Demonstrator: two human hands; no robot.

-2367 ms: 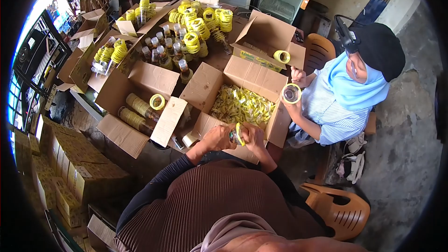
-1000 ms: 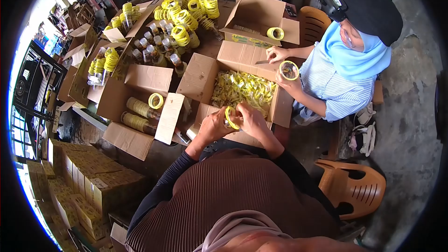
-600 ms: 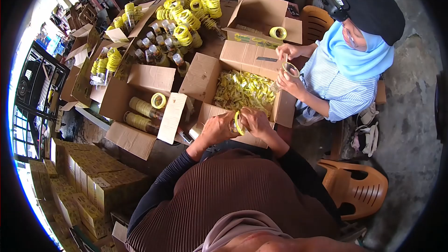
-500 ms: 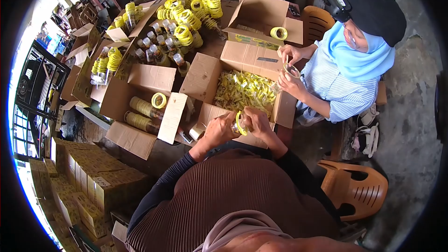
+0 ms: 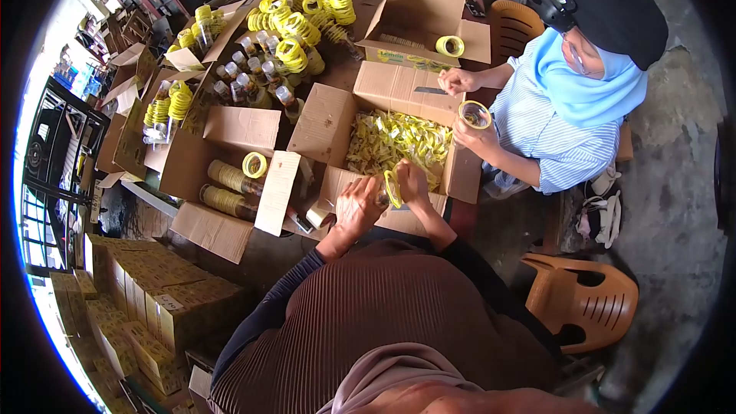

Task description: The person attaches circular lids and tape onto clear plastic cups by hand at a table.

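Since a moment ago, both my hands have lifted slightly toward the box ahead, and the yellow ring has tilted more upright. My left hand wraps around a small bottle, mostly hidden in my grip. My right hand pinches the yellow ring at the bottle's top, between my two hands. Just beyond them sits an open cardboard box full of yellow labels. Across it, to my right, a co-worker's hands hold another bottle.
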